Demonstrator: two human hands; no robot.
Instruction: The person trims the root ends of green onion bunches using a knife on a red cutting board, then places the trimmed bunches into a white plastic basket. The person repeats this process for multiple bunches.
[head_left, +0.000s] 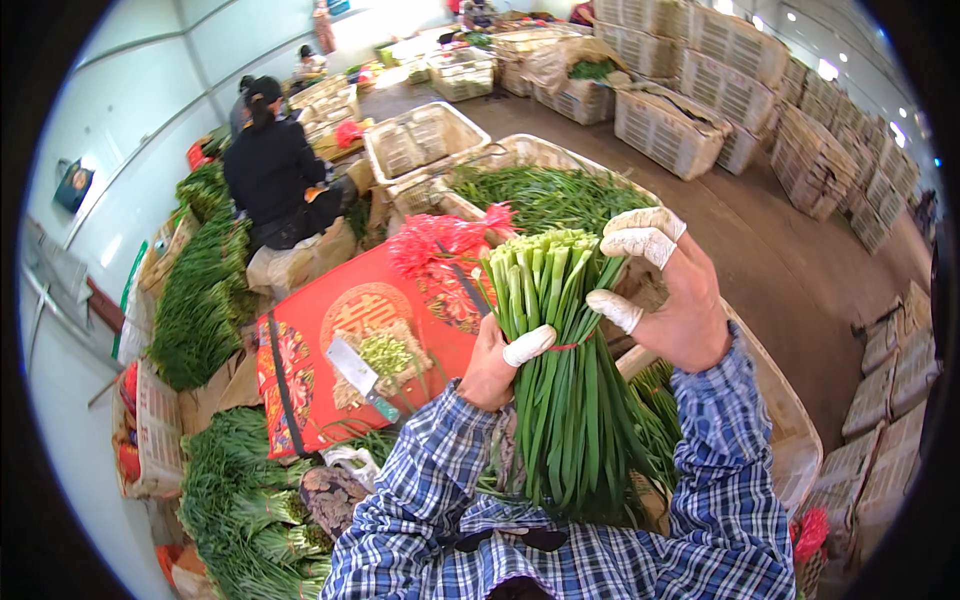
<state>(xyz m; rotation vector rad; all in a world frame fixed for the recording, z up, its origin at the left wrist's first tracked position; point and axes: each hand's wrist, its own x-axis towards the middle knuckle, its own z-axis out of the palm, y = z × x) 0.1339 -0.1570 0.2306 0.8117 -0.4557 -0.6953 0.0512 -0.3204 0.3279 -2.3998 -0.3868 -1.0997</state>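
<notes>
My left hand (499, 367), its thumb wrapped in white tape, grips a thick bunch of garlic chives (574, 420) around the middle. Pale cut stalk ends point up and away, while the green leaves hang toward my lap. A thin red band (570, 346) circles the bunch. At the bunch's upper right edge is my right hand (671, 289), thumb and taped fingers spread apart, fingertips against or close to the outer stalks. Left of the bunch, a cleaver (354, 367) with a green handle lies partly on a woven mat (416, 352) with chopped stalk ends.
The mat lies on a red patterned covering (300, 330), beside red plastic ties (435, 244). Loose chives fill a crate (547, 191) ahead. Bundled chives (255, 487) pile at left. A seated person (270, 165) is ahead left; stacked crates (727, 67) stand at right.
</notes>
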